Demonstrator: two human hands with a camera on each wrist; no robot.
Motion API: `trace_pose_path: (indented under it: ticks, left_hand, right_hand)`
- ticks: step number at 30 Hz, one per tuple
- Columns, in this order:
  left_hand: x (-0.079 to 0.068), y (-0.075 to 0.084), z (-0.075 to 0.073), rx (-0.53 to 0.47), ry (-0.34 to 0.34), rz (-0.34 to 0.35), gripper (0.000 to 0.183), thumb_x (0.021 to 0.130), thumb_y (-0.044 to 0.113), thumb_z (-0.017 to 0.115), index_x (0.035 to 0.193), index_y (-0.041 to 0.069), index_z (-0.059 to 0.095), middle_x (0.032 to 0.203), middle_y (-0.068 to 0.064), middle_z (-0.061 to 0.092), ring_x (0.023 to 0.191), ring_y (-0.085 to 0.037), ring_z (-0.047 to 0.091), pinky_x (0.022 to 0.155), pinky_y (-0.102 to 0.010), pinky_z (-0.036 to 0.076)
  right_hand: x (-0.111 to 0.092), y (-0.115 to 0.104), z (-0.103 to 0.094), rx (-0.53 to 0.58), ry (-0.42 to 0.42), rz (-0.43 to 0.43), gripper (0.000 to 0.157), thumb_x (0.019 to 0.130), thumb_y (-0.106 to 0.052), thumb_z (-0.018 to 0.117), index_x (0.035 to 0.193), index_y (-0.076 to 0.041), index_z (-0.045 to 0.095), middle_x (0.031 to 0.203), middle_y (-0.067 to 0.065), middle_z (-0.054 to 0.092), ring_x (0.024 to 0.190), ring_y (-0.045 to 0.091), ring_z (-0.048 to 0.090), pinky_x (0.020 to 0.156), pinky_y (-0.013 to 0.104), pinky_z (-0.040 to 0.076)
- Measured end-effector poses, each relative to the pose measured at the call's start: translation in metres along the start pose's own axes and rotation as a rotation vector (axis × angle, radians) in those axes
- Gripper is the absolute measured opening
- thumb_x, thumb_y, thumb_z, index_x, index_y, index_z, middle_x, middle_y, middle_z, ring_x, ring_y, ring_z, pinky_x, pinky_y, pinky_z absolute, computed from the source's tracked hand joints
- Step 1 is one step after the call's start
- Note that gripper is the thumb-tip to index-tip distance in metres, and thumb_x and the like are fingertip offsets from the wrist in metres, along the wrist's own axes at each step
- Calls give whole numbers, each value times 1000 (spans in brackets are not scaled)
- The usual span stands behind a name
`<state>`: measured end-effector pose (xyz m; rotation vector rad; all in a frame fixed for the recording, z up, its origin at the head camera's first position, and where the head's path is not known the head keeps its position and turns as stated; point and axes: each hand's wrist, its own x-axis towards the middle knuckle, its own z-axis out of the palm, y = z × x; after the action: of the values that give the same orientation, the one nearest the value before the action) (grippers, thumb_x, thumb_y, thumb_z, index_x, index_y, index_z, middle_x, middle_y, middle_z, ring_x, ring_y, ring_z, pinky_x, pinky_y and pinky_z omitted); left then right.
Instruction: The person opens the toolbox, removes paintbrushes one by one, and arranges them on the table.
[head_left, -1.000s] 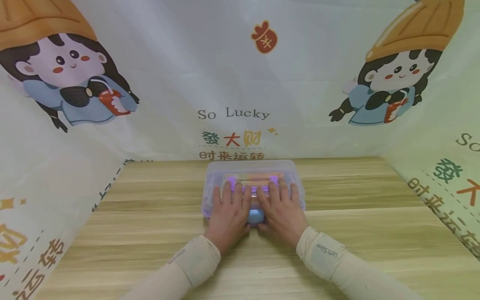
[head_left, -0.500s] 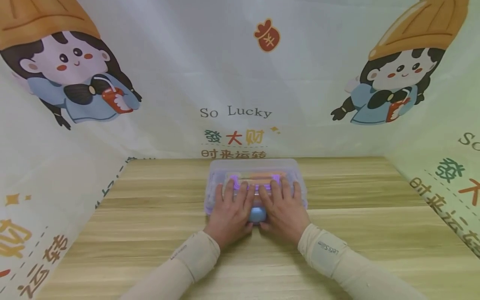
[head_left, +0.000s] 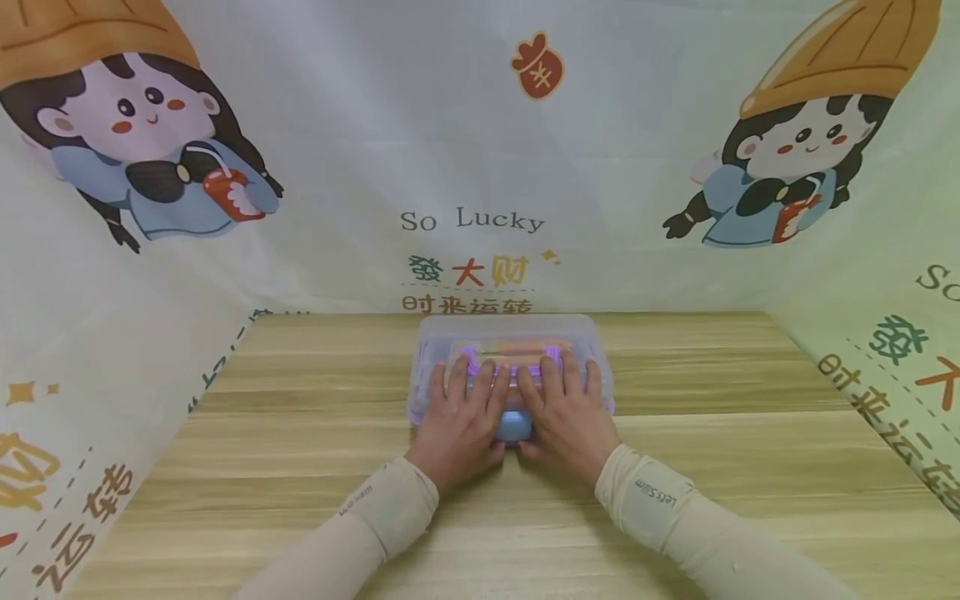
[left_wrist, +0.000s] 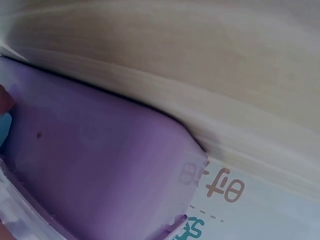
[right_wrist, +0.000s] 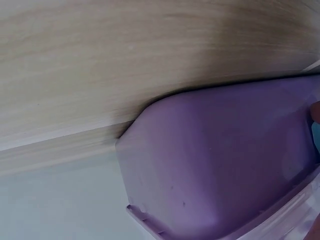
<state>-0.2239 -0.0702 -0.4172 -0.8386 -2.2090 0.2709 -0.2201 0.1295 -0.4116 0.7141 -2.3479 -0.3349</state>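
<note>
A purple plastic storage box (left_wrist: pixel 110 145) with a clear lid (head_left: pixel 510 324) sits at the far side of the table. On its front is a light blue latch (head_left: pixel 513 426). My left hand (head_left: pixel 456 421) rests on the left half of the lid with its fingers extended. My right hand (head_left: pixel 567 421) lies likewise on the right half. Both thumbs point down at the front, close to the latch. Through the lid I see orange and pale contents that I cannot identify. Purple pieces (head_left: pixel 552 353) show just beyond the fingertips. The right wrist view shows the smooth side of the box (right_wrist: pixel 230 145).
The wooden table (head_left: pixel 300 467) stretches around the box. Printed cloth (head_left: pixel 480 150) stands behind it and on both sides, and the box's back edge lies close to the rear cloth.
</note>
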Motion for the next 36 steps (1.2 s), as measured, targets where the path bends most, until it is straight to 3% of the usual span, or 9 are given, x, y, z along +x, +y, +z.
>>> trace_pose_path:
  ticks: [7, 17, 28, 36]
  left_hand:
    - [-1, 0, -3, -14, -15, 3, 93, 69, 56, 73, 142, 2, 50, 133, -21, 57, 123, -51, 47, 96, -66, 38]
    - [0, 0, -10, -23, -65, -1, 95, 68, 58, 72, 142, 2, 50, 135, -21, 56, 125, -50, 46, 97, -67, 37]
    - [4, -1, -20, -55, -164, -3, 98, 70, 60, 72, 144, 1, 47, 139, -21, 53, 128, -50, 43, 99, -67, 36]
    - [9, -5, -30, -95, -283, -11, 108, 68, 66, 73, 150, 3, 40, 145, -20, 48, 133, -50, 38, 103, -67, 32]
  right_hand:
    - [-1, 0, -2, -5, 5, -14, 99, 65, -70, 71, 138, -7, 46, 128, 30, 51, 122, 53, 46, 93, 68, 40]
    - [-1, 1, -9, 12, -52, -31, 105, 66, -74, 69, 142, -7, 43, 131, 31, 49, 125, 54, 44, 95, 69, 39]
    - [-2, 4, -13, 72, -65, -33, 105, 66, -72, 71, 143, -8, 43, 133, 31, 48, 126, 54, 42, 96, 70, 38]
    - [-1, 9, -20, 142, -99, -38, 105, 67, -73, 70, 146, -8, 44, 137, 30, 47, 129, 53, 40, 99, 71, 35]
